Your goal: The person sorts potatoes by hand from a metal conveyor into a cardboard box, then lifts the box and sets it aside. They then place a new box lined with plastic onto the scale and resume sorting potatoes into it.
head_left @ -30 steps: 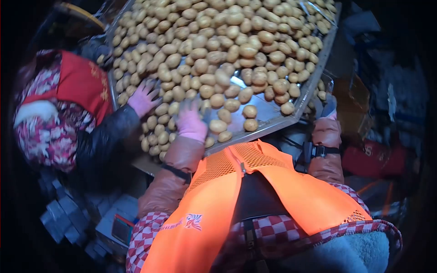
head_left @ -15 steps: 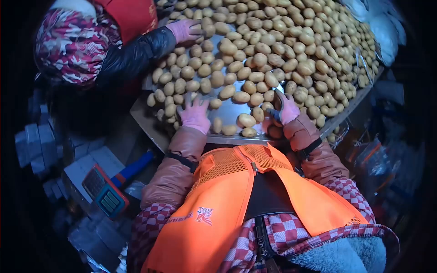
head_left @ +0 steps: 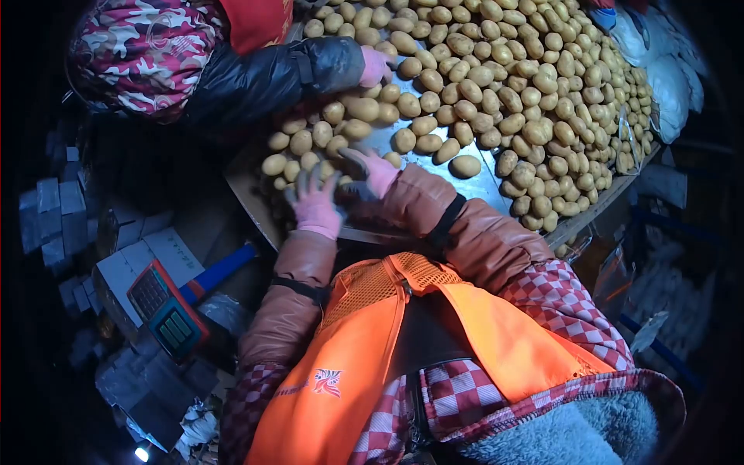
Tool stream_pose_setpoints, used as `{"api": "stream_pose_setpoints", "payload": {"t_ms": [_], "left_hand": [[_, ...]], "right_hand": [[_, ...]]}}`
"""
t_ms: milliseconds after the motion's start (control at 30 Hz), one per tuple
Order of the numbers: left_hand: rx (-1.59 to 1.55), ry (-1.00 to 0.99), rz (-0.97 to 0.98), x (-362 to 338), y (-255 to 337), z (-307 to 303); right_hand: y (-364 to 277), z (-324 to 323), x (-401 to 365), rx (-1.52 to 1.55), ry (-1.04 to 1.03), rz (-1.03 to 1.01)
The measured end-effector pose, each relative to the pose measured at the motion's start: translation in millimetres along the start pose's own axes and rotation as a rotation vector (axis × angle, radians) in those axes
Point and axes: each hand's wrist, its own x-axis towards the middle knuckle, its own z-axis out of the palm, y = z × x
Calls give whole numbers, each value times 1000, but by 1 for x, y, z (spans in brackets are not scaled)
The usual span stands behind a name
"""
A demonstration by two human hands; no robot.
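The left hand [head_left: 316, 205], in a pink glove with gray fingers, spreads over potatoes [head_left: 535, 85] at the near edge of a metal-topped desk [head_left: 487, 184], its fingertips pointing toward 12 o'clock. Just beside it, at about 2 o'clock, the right hand [head_left: 376, 172], gloved alike, reaches across with its fingers parted and aimed toward 10 o'clock; motion blurs both, and whether either grips a potato cannot be told. The potatoes lie loose and thin around the hands, with a few strung out toward 2 o'clock and one sitting apart on bare metal at the right hand's 3 o'clock, while the main heap rises from 12 to 2 o'clock in the view, up to white plastic bags [head_left: 668, 89] at the desk's far corner. At 11 o'clock, a co-worker in a camouflage-patterned hood [head_left: 147, 54] and a dark, shiny sleeve [head_left: 267, 77] extends a pink-gloved hand [head_left: 376, 67] to the potatoes, well apart from the wearer's own hands. The wearer's orange vest [head_left: 341, 364] lies open over a checked jacket [head_left: 562, 310], below brown sleeves [head_left: 496, 232] with black bands. At 8 o'clock, a red-edged device [head_left: 169, 310] with a keypad and display tilts beside a white box [head_left: 170, 252], near a blue bar [head_left: 225, 270].
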Motion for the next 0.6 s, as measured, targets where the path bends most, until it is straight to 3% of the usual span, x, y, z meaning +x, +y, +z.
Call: {"api": "stream_pose_setpoints", "payload": {"t_ms": [67,100,133,167,267,333,367,400,467,500,533,567,600], "left_hand": [[-171,40,-74,0,-29,18],[-158,61,-105,-1,-34,15],[-146,78,-138,-5,-37,11],[-156,198,-138,-7,-35,4],[-196,464,-44,6,-33,8],[-192,512,100,25,-12,-5],[-272,408,187,40,-2,-5],[-350,304,268,57,10,-6],[-264,267,341,92,39,-18],[-193,254,285,107,57,-33],[-122,244,228,123,71,-46],[-215,112,139,140,75,-45],[-116,41,124,148,74,-44]], "right_hand": [[-1,-19,1,356,-43,-79],[17,-35,5,248,73,-207],[32,-51,5,380,123,-31],[-12,-104,-8,458,267,244],[62,-181,-1,-860,804,131],[77,-169,-7,-770,706,242],[83,-165,-7,-724,662,292],[64,-159,-5,-588,493,477],[58,-122,-15,-467,327,445],[61,-95,-25,-532,368,346],[35,-85,-38,-437,325,394],[50,-77,-46,-385,314,250],[51,-76,-53,-332,301,106]]}}
